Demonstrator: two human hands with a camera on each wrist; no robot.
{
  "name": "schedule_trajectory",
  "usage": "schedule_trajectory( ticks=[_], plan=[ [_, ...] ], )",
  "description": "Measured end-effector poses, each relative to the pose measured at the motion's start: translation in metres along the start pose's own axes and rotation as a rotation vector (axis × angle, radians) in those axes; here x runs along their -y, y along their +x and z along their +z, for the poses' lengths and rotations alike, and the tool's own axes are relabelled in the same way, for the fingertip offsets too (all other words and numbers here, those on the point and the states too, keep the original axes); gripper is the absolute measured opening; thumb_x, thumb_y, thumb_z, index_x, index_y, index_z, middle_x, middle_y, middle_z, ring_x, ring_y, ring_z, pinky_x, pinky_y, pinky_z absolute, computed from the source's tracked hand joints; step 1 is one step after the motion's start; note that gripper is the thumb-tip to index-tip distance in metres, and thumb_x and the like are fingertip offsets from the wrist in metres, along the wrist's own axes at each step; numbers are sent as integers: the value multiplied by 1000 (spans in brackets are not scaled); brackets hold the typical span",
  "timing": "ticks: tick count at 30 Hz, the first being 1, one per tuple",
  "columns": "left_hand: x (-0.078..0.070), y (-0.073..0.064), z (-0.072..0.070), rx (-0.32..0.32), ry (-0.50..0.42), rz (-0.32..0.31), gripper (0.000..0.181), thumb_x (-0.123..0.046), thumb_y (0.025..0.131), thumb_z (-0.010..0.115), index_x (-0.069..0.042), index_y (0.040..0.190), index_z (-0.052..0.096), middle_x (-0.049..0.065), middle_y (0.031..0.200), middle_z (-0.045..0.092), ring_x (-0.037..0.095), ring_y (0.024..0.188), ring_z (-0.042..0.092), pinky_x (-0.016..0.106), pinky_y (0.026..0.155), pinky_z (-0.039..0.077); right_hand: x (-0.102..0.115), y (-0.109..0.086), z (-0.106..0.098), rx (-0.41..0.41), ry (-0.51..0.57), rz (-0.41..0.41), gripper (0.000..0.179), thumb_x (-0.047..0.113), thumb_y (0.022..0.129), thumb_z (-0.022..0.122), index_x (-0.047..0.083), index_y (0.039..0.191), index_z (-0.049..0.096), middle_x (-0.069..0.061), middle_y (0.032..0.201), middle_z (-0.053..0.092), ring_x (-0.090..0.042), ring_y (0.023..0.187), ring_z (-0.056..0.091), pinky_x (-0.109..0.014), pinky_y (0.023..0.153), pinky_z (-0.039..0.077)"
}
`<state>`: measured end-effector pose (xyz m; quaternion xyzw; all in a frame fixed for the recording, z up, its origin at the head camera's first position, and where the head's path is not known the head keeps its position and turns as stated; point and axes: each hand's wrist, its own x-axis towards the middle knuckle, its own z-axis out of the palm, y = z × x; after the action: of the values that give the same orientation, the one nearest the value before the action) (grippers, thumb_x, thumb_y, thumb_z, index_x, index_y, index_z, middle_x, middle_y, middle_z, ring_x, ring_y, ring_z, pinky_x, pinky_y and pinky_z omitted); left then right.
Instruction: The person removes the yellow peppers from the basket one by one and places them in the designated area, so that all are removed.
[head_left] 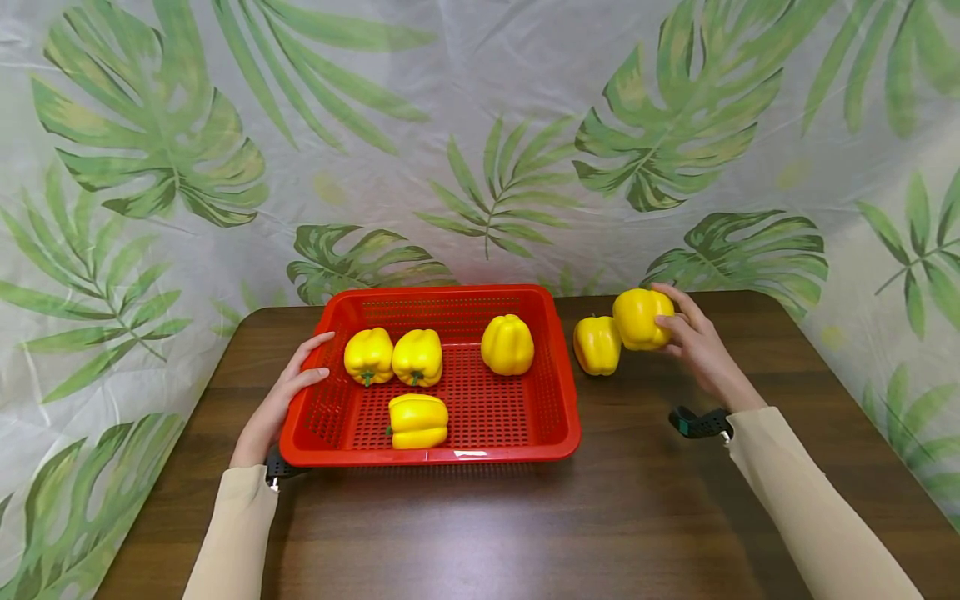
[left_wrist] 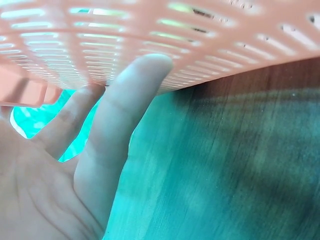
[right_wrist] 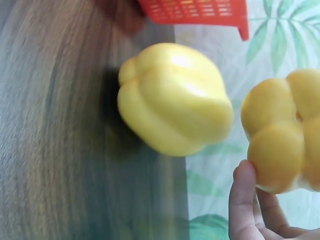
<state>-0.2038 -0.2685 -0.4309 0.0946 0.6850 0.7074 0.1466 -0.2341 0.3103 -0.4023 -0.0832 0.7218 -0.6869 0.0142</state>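
Note:
My right hand point(head_left: 699, 343) holds a yellow bell pepper point(head_left: 640, 320), thumb and fingers around its right side. In the right wrist view this pepper point(right_wrist: 280, 135) shows its lobed end beside my fingers. Another yellow bell pepper point(head_left: 597, 346) sits on the table just left of the held one. At the left, my left hand point(head_left: 281, 404) rests at the side of a red perforated plastic basket point(head_left: 427, 457), fingers fairly straight. Up close, the left wrist view has the thumb point(left_wrist: 120, 115) extended along the slotted basket wall point(left_wrist: 220, 30). Several yellow bell peppers point(head_left: 507, 345) lie inside the basket.
The basket stands on a dark wood-grain table point(head_left: 480, 533). Behind the table hangs a pale cloth point(head_left: 517, 75) printed with green leaves. A black wrist strap device point(head_left: 699, 422) hangs below my right wrist.

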Motion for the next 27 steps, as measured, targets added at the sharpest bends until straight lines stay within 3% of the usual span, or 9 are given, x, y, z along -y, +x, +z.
schedule_trajectory(
  ticks=[21, 27],
  plan=[
    [2, 0, -2, -8, -1, -13, 54, -21, 101, 42, -29, 150, 20, 14, 147, 21, 35, 120, 45, 43, 87, 50, -25, -6, -19, -37, -148, 71, 51, 25, 101, 49, 26, 149, 32, -9, 123, 38, -8, 87, 59, -25, 76, 53],
    [2, 1, -2, -8, -3, -12, 55, -21, 101, 43, -28, 150, 20, 14, 147, 21, 36, 120, 45, 43, 87, 50, -38, -4, -23, -39, -192, 98, 52, 26, 101, 48, 24, 150, 29, -16, 130, 34, -7, 88, 58, -23, 75, 52]
  ],
)
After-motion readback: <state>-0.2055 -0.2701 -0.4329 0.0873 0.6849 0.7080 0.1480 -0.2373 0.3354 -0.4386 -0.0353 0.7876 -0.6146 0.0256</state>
